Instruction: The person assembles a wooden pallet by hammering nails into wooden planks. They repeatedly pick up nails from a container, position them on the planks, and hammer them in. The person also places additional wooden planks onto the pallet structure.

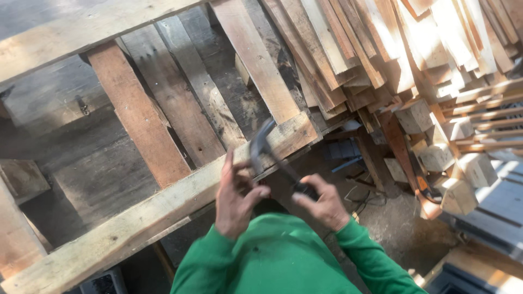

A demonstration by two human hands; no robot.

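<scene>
Nearest, two green sleeves (283, 261) lead up to the hands. The right hand (324, 204) has its fingers clenched round the grip of a claw hammer (272, 155), whose long axis runs up and left, the head over the near rail of a wooden pallet (163, 207). The left hand (235, 196) lies just left of the handle, fingers curled and pinched at it. Beyond, stacked planks (381, 49) and wooden blocks (436, 158) lie.

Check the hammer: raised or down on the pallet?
Raised. Hammer is tilted, head above the pallet board, handle in right hand; contact unclear, blurred.
</scene>
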